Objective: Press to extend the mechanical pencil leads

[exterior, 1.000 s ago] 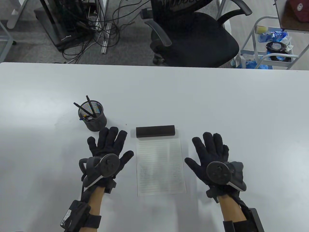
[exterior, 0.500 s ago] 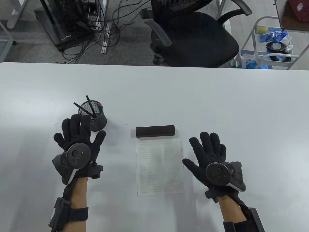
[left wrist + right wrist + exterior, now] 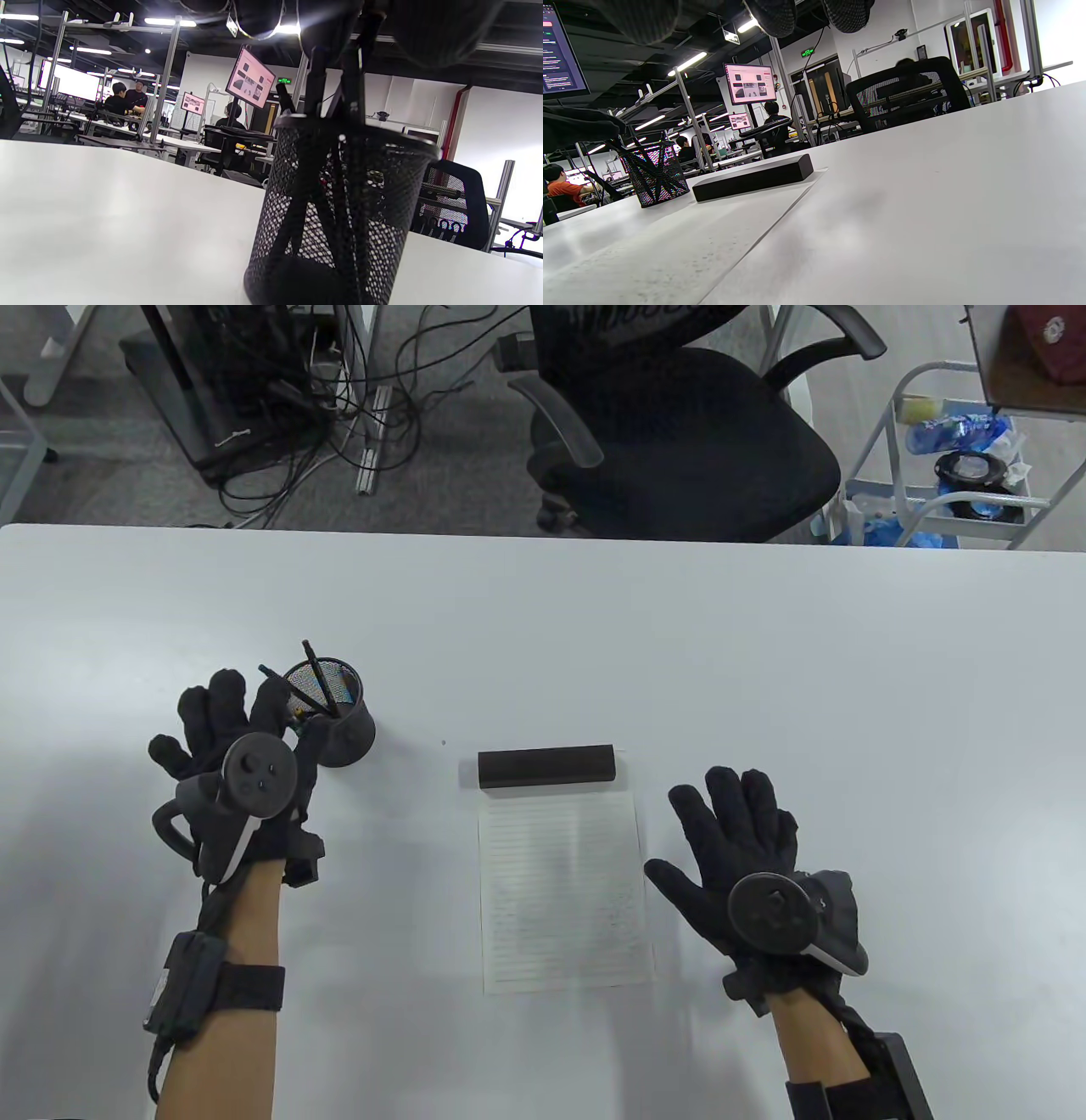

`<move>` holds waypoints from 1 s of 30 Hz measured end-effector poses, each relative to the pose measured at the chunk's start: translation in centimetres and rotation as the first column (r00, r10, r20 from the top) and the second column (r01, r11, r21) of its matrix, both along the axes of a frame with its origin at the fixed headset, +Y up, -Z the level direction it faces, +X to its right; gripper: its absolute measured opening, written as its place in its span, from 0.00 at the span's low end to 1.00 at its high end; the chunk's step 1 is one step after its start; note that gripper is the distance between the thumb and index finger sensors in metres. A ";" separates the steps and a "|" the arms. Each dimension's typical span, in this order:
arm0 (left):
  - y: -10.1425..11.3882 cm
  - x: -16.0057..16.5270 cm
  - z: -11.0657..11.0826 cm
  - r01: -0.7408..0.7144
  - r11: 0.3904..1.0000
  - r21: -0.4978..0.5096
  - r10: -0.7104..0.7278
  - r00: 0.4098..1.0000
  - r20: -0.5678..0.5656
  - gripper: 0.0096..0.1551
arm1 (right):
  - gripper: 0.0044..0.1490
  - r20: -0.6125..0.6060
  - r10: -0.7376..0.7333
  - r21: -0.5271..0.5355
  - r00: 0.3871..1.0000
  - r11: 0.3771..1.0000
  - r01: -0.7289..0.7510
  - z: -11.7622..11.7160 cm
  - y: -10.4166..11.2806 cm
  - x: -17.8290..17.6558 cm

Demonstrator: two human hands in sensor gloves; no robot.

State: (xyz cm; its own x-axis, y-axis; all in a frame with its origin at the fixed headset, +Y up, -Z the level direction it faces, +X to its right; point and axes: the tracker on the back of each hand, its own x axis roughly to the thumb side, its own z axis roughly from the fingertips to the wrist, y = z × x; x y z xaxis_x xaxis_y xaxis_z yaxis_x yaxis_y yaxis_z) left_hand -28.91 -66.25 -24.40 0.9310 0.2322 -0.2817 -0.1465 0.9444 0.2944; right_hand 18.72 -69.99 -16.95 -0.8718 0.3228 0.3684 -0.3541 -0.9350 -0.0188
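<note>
A black mesh pen cup (image 3: 348, 725) stands on the white table (image 3: 764, 661) at the left, with a few black mechanical pencils (image 3: 318, 678) leaning in it. My left hand (image 3: 293, 717) is at the cup's left rim, fingers spread, with index and thumb on either side of the pencils' upper ends. In the left wrist view the cup (image 3: 339, 212) fills the middle and the pencils (image 3: 316, 80) reach up to my fingertips (image 3: 326, 25). No pinch shows plainly. My right hand (image 3: 691, 848) rests flat and open on the table, right of the lined paper (image 3: 564, 891).
A black rectangular block (image 3: 545, 766) lies across the paper's top edge; it also shows in the right wrist view (image 3: 753, 177) beside the cup (image 3: 655, 173). An office chair (image 3: 679, 432) and a cart (image 3: 950, 458) stand beyond the table's far edge.
My left hand has moved left and forward from beside the paper up to the pen cup, reaching the pencils. My right hand has barely shifted.
</note>
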 end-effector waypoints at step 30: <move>1.5 0.0 -0.3 0.018 0.997 0.073 -0.018 1.000 -0.002 0.27 | 0.52 -0.003 -0.009 -0.002 1.000 1.000 0.009 -0.1 0.1 0.2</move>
State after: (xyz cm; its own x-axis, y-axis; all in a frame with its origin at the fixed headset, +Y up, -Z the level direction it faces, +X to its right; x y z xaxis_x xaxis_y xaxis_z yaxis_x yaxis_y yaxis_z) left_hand -28.95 -64.74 -24.70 0.9348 0.2351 -0.2661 -0.1288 0.9229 0.3629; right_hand 18.89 -69.89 -17.03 -0.8679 0.3312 0.3702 -0.3626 -0.9318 -0.0164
